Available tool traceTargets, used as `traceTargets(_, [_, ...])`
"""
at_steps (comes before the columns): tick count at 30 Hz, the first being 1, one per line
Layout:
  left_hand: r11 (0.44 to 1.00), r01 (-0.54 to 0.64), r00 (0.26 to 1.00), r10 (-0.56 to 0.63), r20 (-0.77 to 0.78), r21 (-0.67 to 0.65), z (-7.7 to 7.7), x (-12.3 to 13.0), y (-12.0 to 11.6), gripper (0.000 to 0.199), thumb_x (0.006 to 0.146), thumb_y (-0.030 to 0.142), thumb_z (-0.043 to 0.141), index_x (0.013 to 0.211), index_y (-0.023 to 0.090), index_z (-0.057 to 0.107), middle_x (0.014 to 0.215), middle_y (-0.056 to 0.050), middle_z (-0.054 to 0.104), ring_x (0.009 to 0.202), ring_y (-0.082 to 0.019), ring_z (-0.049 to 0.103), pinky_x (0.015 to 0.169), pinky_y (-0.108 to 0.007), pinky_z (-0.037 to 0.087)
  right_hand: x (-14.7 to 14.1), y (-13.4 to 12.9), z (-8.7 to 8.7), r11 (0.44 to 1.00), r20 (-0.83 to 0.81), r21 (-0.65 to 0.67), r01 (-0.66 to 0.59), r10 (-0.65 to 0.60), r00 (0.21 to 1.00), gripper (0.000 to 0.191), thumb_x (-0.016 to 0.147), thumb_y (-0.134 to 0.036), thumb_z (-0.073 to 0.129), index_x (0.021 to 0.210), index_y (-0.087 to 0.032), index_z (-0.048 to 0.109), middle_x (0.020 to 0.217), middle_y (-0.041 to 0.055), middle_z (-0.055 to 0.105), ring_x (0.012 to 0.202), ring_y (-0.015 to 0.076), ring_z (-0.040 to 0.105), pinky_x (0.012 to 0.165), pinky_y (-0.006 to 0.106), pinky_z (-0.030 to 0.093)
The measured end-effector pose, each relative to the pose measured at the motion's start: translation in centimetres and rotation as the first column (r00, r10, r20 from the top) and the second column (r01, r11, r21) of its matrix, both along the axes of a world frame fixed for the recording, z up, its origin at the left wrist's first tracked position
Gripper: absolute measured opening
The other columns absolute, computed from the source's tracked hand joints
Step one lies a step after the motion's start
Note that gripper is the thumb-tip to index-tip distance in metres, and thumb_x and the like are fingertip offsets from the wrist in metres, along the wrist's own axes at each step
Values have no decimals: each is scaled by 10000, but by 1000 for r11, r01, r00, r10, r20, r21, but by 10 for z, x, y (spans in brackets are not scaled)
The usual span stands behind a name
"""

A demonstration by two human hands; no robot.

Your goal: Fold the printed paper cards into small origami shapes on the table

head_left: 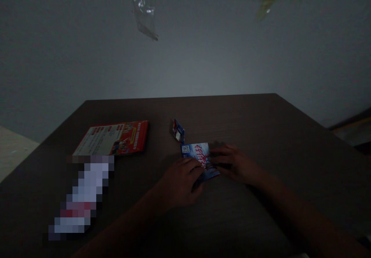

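A blue printed card [194,149] with a QR code and red-and-white lettering lies on the dark table in front of me. My left hand [182,180] is bent over its lower left part, fingers on top and thumb by the near edge. Along the card's right side, my right hand [233,162] has its fingers stretched out and slightly apart, with the tips at the edge. Just beyond the card's upper left corner stands a small folded blue-and-red piece [179,131]; whether it is joined to the card I cannot tell. My fingers cover part of the card.
A flat red box [136,138] with a white text panel lies on the left of the table [226,115]. Nearer me is a blurred-out pale, long item [89,188]. A grey wall [185,64] rises behind the table's far edge, with clear tape [145,12] stuck on it.
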State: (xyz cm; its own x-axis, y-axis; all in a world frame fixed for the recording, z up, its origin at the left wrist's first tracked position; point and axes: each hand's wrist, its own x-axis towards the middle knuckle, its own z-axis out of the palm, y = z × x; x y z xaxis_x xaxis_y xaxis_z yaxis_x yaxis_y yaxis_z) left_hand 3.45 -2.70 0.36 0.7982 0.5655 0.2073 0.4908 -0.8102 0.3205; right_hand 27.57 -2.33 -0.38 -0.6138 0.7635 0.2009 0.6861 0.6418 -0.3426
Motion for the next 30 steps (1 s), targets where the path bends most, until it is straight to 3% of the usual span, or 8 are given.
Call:
traceTargets(4, [1000,5,998,-4,62,-26,-2,-4,4,293,794,258,535,1062,159,601,1062,-93,623,984,-227,567,860,-377,481,1,2,-4,999,-15,42,-14,15,1000,234,863,-289,538,1060,-279,663,1174,57,618,1038,226,571,912,448,419])
traceTargets(8, [999,17,969,-10,245,-28,-4,-8,9,250,791,238,553,1013,151,630,1019,-82,657,922,-187,609,823,-323,505,3,3,-4,998,-63,55,-21,24,998,233,877,-282,517,1059,-266,661,1110,53,657,975,208,604,868,404,449])
traceTargets(11, [998,-30,918,46,394,-46,-5,-10,11,224,785,233,574,982,153,643,968,-79,682,874,-167,637,785,-294,520,4,2,2,999,-158,38,-1,7,987,233,885,-286,504,1059,-250,654,1039,58,683,929,196,620,824,368,471])
traceTargets(15, [980,-107,860,175,479,-166,-6,-10,12,165,789,215,580,918,152,662,897,-71,698,800,-154,654,726,-264,525,4,-3,11,997,-283,43,68,-53,958,223,891,-283,488,1043,-242,646,939,54,708,839,192,644,795,367,489])
traceTargets(18, [950,-191,816,294,498,-247,-5,-9,13,136,802,240,577,846,152,671,840,-56,705,741,-150,650,673,-247,508,4,-6,9,985,-359,68,158,-124,925,199,879,-284,496,983,-235,659,883,52,712,777,193,653,757,367,511])
traceTargets(22, [903,-281,819,402,410,-325,-5,-7,12,223,825,312,547,743,153,681,624,4,644,556,-105,562,523,-195,411,7,-8,2,950,-423,66,305,-250,871,152,852,-312,536,860,-241,671,821,42,704,731,201,657,657,336,530])
traceTargets(26, [828,-275,793,482,371,-488,-6,-5,10,308,831,371,530,687,136,667,519,32,542,481,-78,457,443,-173,312,4,-9,1,928,-457,-64,368,-355,815,166,829,-337,571,785,-209,668,760,29,696,629,175,636,562,286,508])
traceTargets(30, [738,-202,749,540,384,-644,-8,-4,8,303,825,381,541,731,130,682,599,7,611,552,-106,526,485,-184,365,-1,-8,1,895,-519,-227,384,-445,729,178,800,-346,602,804,-183,673,691,22,679,595,155,611,531,260,486])
